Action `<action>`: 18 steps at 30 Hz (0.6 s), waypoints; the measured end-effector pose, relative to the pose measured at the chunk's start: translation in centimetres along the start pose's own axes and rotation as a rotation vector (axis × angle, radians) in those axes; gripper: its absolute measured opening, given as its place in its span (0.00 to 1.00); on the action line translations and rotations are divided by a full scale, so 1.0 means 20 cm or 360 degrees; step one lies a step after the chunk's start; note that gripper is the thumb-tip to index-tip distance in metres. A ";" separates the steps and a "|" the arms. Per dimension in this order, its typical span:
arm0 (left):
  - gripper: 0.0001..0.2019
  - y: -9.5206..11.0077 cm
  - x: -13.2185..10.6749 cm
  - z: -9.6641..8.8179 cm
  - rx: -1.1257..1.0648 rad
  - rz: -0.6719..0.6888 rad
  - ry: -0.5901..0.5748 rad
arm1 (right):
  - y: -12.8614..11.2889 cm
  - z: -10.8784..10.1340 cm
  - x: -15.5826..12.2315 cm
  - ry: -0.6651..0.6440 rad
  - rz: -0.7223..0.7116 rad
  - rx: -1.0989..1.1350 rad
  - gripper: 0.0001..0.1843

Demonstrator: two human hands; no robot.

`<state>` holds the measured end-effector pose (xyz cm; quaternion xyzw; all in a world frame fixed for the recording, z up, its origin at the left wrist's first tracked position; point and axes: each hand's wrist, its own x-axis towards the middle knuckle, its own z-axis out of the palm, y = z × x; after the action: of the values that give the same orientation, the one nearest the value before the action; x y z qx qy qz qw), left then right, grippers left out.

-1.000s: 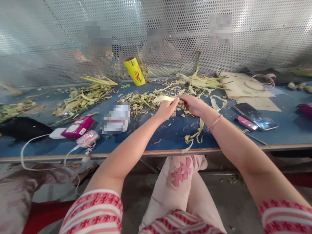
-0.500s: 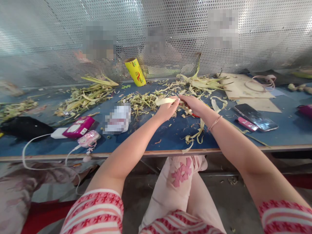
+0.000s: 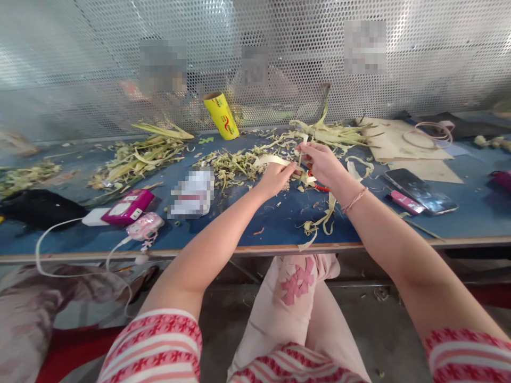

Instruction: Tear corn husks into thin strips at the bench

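My left hand (image 3: 277, 178) pinches a pale, flat plant strip (image 3: 271, 159) that curls out over its fingers to the left. Just beyond it on the right, my right hand (image 3: 322, 159) is closed on a thin pale strip standing up between thumb and fingers. The two hands are close together above the blue table. Under my right hand lies a red-handled tool (image 3: 320, 188), mostly hidden. More curled pale strips (image 3: 325, 218) hang toward the table's front edge. A pile of dry plant scraps (image 3: 235, 166) lies left of my hands.
A yellow cardboard tube (image 3: 221, 116) stands tilted near the perforated metal panel (image 3: 279, 32). Plant stalks (image 3: 146, 154) lie left, leafy stalks (image 3: 329, 133) behind my hands. On the right are a phone (image 3: 419, 191) and cardboard sheets (image 3: 387, 139); on the left, a purple box (image 3: 128, 207).
My right hand has lifted and moved away from my left hand, with a thin strip now upright in its fingers. My left hand has stayed nearly in place.
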<state>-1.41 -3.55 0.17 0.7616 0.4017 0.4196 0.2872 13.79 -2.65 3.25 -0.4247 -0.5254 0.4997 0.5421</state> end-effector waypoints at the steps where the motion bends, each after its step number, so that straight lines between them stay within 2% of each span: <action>1: 0.21 0.00 0.01 0.00 -0.0126 -0.0076 -0.0030 | 0.00 0.00 0.00 -0.0019 -0.0029 -0.0009 0.07; 3: 0.19 0.00 0.02 0.01 -0.0391 -0.0239 -0.0084 | 0.00 -0.01 0.01 -0.0032 -0.0111 -0.0072 0.08; 6: 0.15 0.01 0.03 0.02 -0.0635 -0.0408 -0.0071 | 0.01 -0.01 0.02 0.0012 -0.0314 -0.0248 0.08; 13: 0.07 0.08 0.03 -0.01 -0.1021 -0.0740 0.0074 | 0.04 -0.05 0.03 -0.0012 -0.0878 -0.0811 0.17; 18: 0.05 0.12 0.02 -0.02 -0.1151 -0.0849 0.0120 | 0.05 -0.06 0.04 -0.0029 -0.0985 -0.0969 0.20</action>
<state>-0.71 -4.47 2.36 0.4663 0.4215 0.4718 0.6183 14.83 -1.70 2.18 -0.3831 -0.7562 0.1395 0.5118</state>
